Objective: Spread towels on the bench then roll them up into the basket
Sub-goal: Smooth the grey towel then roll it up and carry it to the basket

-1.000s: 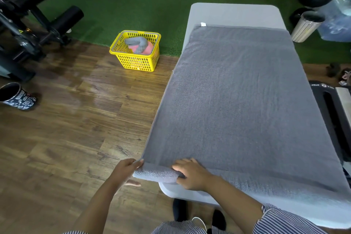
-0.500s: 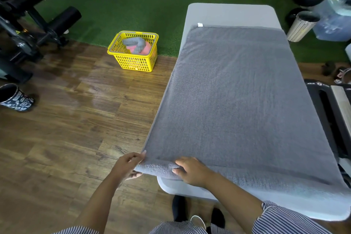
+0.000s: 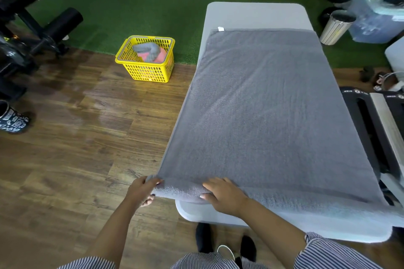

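One grey towel (image 3: 273,120) lies spread flat along the pale bench (image 3: 255,14), filling the centre and right of the frame, with a small white tag (image 3: 220,29) at its far corner. Its near edge is turned over into the start of a roll across the lower middle of the frame. The left hand (image 3: 141,190) pinches the left end of that roll, fingers over the top and thumb beneath. The right hand (image 3: 223,195) rests on the roll just beside it, fingers laid loosely forward over the fold and thumb tucked against the near side; I read it as pressing rather than clamping.

The towel looks like soft, thick terry: light, limp, not slippery and in no way fragile. It will likely sag off the bench sides and loosen if released, so the roll wants even pressure along its width. Both hands sit at the left end, and the right stretch of the fold lies looser and flatter. A good hold would be on the rolled edge itself, hands spread wider apart.

In the upper left of the frame, on the wooden floor (image 3: 76,148) beside the green turf (image 3: 131,13), stands the yellow basket (image 3: 148,72), already holding a grey and a pink roll. A slatted bin (image 3: 336,27) stands at upper right.
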